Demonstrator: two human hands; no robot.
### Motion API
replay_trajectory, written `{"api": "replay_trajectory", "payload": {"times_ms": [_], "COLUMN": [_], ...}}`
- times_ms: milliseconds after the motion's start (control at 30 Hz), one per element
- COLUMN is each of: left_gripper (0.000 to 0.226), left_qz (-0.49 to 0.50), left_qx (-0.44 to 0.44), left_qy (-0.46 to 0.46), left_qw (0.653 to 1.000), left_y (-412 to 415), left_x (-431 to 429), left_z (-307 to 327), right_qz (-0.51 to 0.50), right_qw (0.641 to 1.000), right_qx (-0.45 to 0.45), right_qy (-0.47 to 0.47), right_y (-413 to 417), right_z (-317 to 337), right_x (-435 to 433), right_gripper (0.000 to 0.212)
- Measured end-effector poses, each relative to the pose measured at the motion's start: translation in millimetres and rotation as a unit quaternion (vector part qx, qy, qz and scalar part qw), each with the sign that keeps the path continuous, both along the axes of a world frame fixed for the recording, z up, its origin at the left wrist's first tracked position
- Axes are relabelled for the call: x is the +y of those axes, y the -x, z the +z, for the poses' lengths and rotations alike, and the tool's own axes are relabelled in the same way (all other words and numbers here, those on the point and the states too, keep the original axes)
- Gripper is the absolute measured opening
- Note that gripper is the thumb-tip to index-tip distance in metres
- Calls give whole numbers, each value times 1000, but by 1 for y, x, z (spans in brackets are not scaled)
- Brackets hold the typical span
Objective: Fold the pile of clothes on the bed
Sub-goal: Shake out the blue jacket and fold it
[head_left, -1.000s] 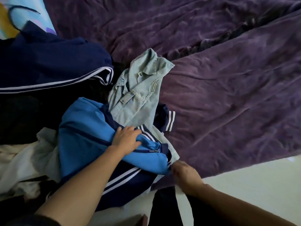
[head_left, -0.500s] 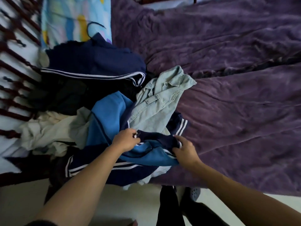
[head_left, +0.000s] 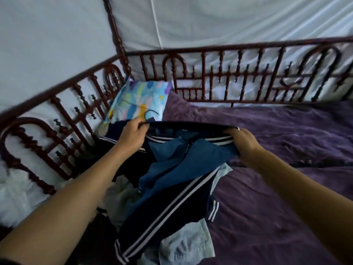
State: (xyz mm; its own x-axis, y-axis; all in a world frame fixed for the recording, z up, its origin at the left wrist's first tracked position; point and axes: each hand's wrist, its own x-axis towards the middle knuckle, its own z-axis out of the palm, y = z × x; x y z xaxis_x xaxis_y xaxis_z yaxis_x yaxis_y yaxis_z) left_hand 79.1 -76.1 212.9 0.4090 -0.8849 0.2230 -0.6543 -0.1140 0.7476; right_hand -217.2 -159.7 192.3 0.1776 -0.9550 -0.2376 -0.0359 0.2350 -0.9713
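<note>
Left hand point(head_left: 133, 134) pinches one end of the blue-and-navy jacket point(head_left: 183, 161) by its striped band, and right hand point(head_left: 242, 144) grips the other. The jacket hangs above the pile point(head_left: 187, 243), where half a second ago it lay bunched. Step in hand: opening out the first garment. Next, I judge, it needs laying flat right of the pile.

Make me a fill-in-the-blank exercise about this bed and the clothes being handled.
1. The left hand and right hand grip the blue and navy jacket, whose stripes are ____.
2. The blanket spread out on the right is ____.
3. The patterned pillow sits in the far ____ corner of the bed rail.

Missing words: white; purple; left.
</note>
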Motion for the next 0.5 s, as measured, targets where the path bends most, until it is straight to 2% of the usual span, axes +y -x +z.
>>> {"api": "replay_trajectory", "payload": {"times_ms": [133, 200, 267, 367, 500], "left_gripper": [23, 25, 29, 42, 61], "left_qz": [-56, -82, -113, -166, -277], "left_qx": [2, -10, -51, -140, -209], "left_qy": [71, 99, 128, 167, 112], "left_qw": [996, 992, 984, 962, 931], "left_y": [2, -1, -9, -20, -25], "left_x": [-10, -14, -19, -19, -12], "left_z": [57, 85, 116, 163, 203], "right_qz": [84, 141, 191, 237, 120], "right_qw": [995, 986, 970, 931, 870], "right_qx": [-39, -11, 53, 178, 332], "right_qy": [39, 86, 141, 214, 343], "right_y": [15, 30, 44, 58, 65], "right_z": [69, 97, 122, 153, 186], "right_x": [-1, -1, 1, 13, 22], "right_gripper": [23, 48, 72, 80, 70]}}
